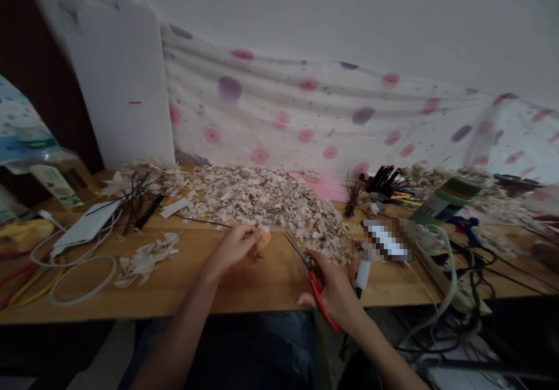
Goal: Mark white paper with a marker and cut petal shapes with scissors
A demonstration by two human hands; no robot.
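Clearly, my best working room is the bare wood of the table (266,288) between both hands and its front edge, with another open strip left of the left wrist. The heap of pale flakes (262,195) closes off the far side; a phone (384,238) and cables (449,262) crowd the right. My right hand (336,285) grasps the red-handled scissors (318,297), thumb off the handle, blades pointing toward the left hand and just short of the heap. My left hand (244,243) has its fingers bunched near a dark stem (205,222); I can't tell whether they grip it. At far left, a clear bottle (65,172) holds amber liquid; at right, a green jar (449,201) leans, contents hidden.
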